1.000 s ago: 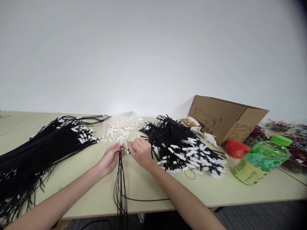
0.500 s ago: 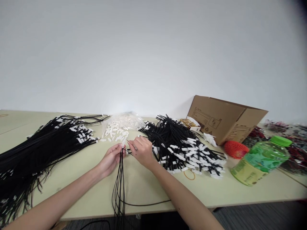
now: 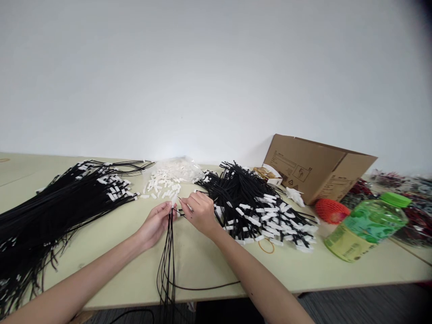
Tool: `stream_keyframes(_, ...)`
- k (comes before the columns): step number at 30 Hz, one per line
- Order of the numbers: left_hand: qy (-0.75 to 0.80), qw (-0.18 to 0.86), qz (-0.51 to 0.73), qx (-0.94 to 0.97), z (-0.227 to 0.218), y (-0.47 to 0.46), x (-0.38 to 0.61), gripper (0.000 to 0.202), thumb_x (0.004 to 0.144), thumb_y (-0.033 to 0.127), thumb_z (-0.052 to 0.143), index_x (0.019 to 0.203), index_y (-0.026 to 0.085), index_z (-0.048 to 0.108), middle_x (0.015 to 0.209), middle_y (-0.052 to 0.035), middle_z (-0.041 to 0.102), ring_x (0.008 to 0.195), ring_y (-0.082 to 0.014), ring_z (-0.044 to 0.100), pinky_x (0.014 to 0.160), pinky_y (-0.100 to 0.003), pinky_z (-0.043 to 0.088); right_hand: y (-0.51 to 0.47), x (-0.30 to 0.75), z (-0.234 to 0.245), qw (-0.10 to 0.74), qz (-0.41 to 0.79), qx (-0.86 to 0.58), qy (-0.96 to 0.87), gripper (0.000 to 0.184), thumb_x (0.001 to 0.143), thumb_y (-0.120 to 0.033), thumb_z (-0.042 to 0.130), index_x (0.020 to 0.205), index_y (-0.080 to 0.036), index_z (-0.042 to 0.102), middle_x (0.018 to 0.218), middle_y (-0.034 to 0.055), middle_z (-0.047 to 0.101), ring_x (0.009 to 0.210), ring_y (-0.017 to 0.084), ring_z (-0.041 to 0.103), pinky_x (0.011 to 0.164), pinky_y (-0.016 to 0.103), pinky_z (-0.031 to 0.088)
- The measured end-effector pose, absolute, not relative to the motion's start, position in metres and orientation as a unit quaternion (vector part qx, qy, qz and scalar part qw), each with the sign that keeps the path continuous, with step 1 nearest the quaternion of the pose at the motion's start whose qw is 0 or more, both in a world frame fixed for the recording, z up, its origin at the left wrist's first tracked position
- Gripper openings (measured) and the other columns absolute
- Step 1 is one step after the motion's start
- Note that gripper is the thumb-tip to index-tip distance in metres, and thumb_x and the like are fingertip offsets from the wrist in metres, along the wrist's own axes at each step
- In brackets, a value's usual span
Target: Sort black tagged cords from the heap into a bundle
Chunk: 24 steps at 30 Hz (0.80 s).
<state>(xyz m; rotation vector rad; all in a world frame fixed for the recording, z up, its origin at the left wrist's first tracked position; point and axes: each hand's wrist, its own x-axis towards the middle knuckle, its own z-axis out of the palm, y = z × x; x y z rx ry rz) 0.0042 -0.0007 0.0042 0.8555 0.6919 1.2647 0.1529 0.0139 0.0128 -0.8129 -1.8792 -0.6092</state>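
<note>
Between the fingers of my left hand (image 3: 155, 225) is a white plastic connector (image 3: 174, 200), with several thin black wires (image 3: 171, 243) hanging from it over the table's front edge. My right hand (image 3: 199, 210) is closed beside it, pinching the end of one black wire close to the connector. Whether that wire's tip touches the connector is too small to tell. Behind my hands, loose white connectors (image 3: 164, 186) spill from a clear plastic bag (image 3: 182, 168).
A large heap of black wires (image 3: 64, 202) with white ends lies left; another bundle (image 3: 243, 189) lies right. Further right are a rubber band (image 3: 266, 245), a cardboard box (image 3: 313, 166), red foam netting (image 3: 332, 211) and a green-capped bottle (image 3: 367, 227). A wall rises behind the table (image 3: 111, 270).
Almost nothing differs. Both hands stay in the same place with the same hold on the connector and wire; the view has shifted very slightly.
</note>
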Motion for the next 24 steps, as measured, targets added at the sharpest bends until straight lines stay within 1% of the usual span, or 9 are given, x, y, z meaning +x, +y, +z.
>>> stream_keyframes(6,0.329,0.626,0.561,0.43,0.002,0.0,0.005,0.018,0.066,0.029,0.07,0.068,0.012,0.062,0.062,0.0005,0.056,0.058,-0.0084,0.047,0.058,-0.019,0.038,0.012,0.149,0.013,0.523,-0.161,-0.354,-0.759,0.024,0.085,-0.022,0.045,0.062,-0.018,0.052,0.054,-0.0013,0.045,0.055,0.011,0.043,0.057,0.024,0.031)
stream_keyframes(10,0.348,0.576,0.554,0.489,-0.001,0.0,0.004,0.021,0.07,0.034,0.065,0.067,0.014,0.059,0.06,0.0011,0.053,0.058,-0.0096,0.045,0.057,-0.02,0.035,0.011,0.145,0.012,0.542,-0.095,-0.374,-0.747,0.026,0.085,-0.025,0.045,0.06,-0.018,0.047,0.053,-0.0025,0.042,0.054,0.011,0.041,0.056,0.023,0.032)
stream_keyframes(14,0.376,0.512,0.54,0.552,-0.002,0.002,0.002,0.022,0.075,0.036,0.059,0.068,0.015,0.058,0.06,0.0012,0.052,0.058,-0.0103,0.043,0.056,-0.02,0.032,0.012,0.145,0.012,0.532,-0.065,-0.401,-0.743,0.022,0.083,-0.023,0.047,0.061,-0.018,0.047,0.055,-0.0023,0.044,0.057,0.012,0.043,0.058,0.023,0.033)
stream_keyframes(17,0.387,0.482,0.53,0.58,0.0,0.002,0.001,0.025,0.076,0.038,0.056,0.066,0.015,0.056,0.059,0.0016,0.051,0.058,-0.0105,0.042,0.055,-0.021,0.031,0.012,0.148,0.015,0.511,-0.034,-0.392,-0.764,0.017,0.083,-0.022,0.046,0.067,-0.018,0.05,0.066,0.0006,0.05,0.065,0.013,0.047,0.062,0.023,0.037)
stream_keyframes(21,0.382,0.48,0.522,0.593,0.003,0.002,0.0,0.026,0.076,0.04,0.055,0.066,0.015,0.055,0.059,0.0021,0.049,0.057,-0.0108,0.042,0.055,-0.021,0.031,0.012,0.154,0.023,0.526,0.059,-0.321,-0.785,0.014,0.082,-0.019,0.045,0.07,-0.018,0.05,0.089,0.0058,0.056,0.083,0.013,0.054,0.072,0.023,0.042)
stream_keyframes(23,0.373,0.486,0.511,0.602,0.003,0.002,-0.001,0.027,0.077,0.041,0.054,0.068,0.015,0.055,0.059,0.0019,0.048,0.058,-0.011,0.041,0.056,-0.022,0.03,0.012,0.156,0.027,0.52,0.109,-0.278,-0.8,0.016,0.083,-0.017,0.043,0.068,-0.018,0.049,0.093,0.0061,0.059,0.088,0.013,0.055,0.077,0.024,0.043)
stream_keyframes(24,0.369,0.488,0.505,0.609,0.002,0.002,-0.001,0.028,0.078,0.041,0.053,0.069,0.015,0.055,0.059,0.0018,0.048,0.058,-0.0112,0.041,0.056,-0.022,0.03,0.012,0.157,0.029,0.514,0.128,-0.264,-0.806,0.016,0.083,-0.016,0.042,0.068,-0.018,0.048,0.093,0.0057,0.06,0.087,0.013,0.056,0.076,0.024,0.043)
